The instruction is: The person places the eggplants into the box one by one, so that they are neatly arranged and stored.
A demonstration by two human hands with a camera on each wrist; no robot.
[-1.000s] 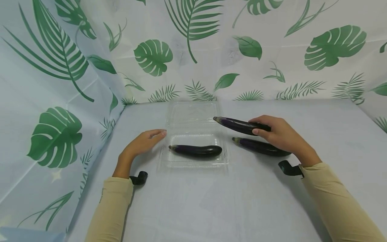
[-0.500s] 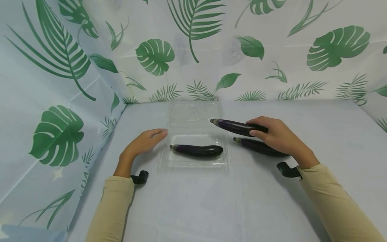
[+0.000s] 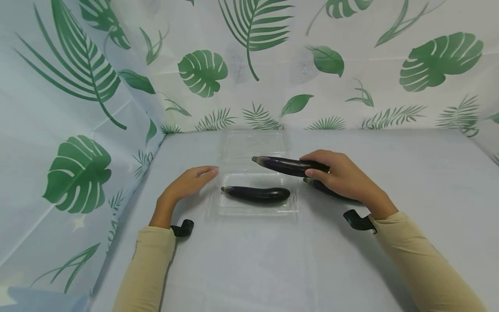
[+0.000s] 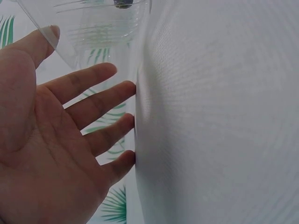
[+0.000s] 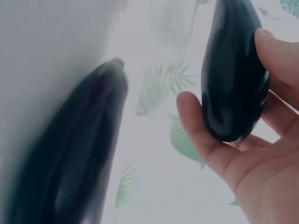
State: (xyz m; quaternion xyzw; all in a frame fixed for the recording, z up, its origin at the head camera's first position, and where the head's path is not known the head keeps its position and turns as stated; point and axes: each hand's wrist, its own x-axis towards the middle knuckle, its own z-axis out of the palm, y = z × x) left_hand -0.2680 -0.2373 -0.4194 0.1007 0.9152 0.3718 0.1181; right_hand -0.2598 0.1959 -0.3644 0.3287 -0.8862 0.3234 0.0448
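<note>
My right hand (image 3: 339, 175) grips a dark purple eggplant (image 3: 278, 165) by its thick end. In the head view its stem end points left, over the back right part of a clear plastic clamshell container (image 3: 253, 212). A second eggplant (image 3: 255, 194) lies lengthwise inside the container's tray. Partly hidden under my right hand, a third eggplant (image 3: 321, 188) rests on the table. My left hand (image 3: 191, 182) is at the container's left side, with its fingers (image 4: 100, 105) spread in the left wrist view. Its thumb is by the container's clear corner; whether it touches is hard to tell.
The container's clear lid (image 3: 253, 143) lies folded back toward the rear of the white-covered table (image 3: 257, 264). Leaf-printed curtains (image 3: 269, 60) stand at the back and left. Black wrist camera mounts (image 3: 358, 221) stick out inward from both wrists.
My right hand has carried its eggplant left and slightly down, closer above the container. The left hand stays by the container; the whole view has drifted slightly right.
</note>
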